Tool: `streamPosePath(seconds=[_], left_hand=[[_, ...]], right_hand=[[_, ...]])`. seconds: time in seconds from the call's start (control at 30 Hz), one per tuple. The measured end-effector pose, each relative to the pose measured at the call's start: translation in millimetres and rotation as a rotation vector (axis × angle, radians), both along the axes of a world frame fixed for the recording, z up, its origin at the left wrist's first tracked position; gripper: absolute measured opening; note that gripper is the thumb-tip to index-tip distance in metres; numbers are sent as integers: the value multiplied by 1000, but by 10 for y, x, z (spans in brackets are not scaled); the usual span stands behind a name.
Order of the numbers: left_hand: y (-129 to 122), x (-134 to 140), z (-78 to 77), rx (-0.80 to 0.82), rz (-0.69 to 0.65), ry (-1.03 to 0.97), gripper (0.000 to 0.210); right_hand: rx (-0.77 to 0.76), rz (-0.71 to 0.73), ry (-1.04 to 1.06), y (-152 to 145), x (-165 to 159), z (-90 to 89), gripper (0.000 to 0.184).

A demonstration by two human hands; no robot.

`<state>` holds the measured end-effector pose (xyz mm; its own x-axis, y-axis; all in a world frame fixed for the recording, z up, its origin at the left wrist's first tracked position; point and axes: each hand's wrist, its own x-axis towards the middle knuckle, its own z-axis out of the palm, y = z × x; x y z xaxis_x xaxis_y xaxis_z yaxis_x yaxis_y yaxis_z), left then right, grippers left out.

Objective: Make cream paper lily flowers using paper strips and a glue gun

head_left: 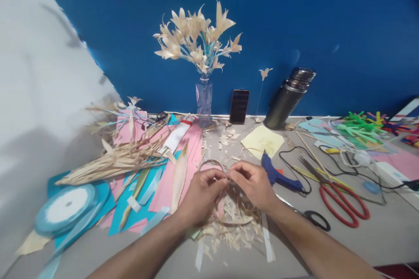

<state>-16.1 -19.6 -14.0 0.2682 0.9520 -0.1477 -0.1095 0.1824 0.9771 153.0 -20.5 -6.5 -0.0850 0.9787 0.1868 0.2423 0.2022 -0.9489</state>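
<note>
My left hand and my right hand meet above the middle of the table, both closed in a pinch. Their fingertips come together on something too small to make out. Beneath them lies a heap of pale husk scraps. Just behind the left hand, part of a ring-shaped roll shows. A blue glue gun rests close to the right hand, its nozzle pointing away from me. Near the right forearm are black-handled scissors, partly covered by the arm.
Husk flowers stand in a clear bottle by the wall, beside a phone and a leaning flask. Dried husks and a blue ribbon spool lie left. Red-handled scissors, cords and green pipe cleaners occupy the right.
</note>
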Motion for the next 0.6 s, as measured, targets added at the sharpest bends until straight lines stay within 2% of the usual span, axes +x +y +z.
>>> streamPosePath(seconds=[0.13,0.4,0.5,0.6], left_hand=[[9,7,29,-1,74,3,17],[-9,45,130,-95,64,-57,19],[-7,44,156,-119,114,-95,20],[1,33,167,-134,126,-106,21]], right_hand=[[4,-15,-4,-2,9,37,21],[-7,2,44,-23,-3,37,25],[-21,-95,54,41,104,125,30],[-48,-241,-78,232,305,314,33]])
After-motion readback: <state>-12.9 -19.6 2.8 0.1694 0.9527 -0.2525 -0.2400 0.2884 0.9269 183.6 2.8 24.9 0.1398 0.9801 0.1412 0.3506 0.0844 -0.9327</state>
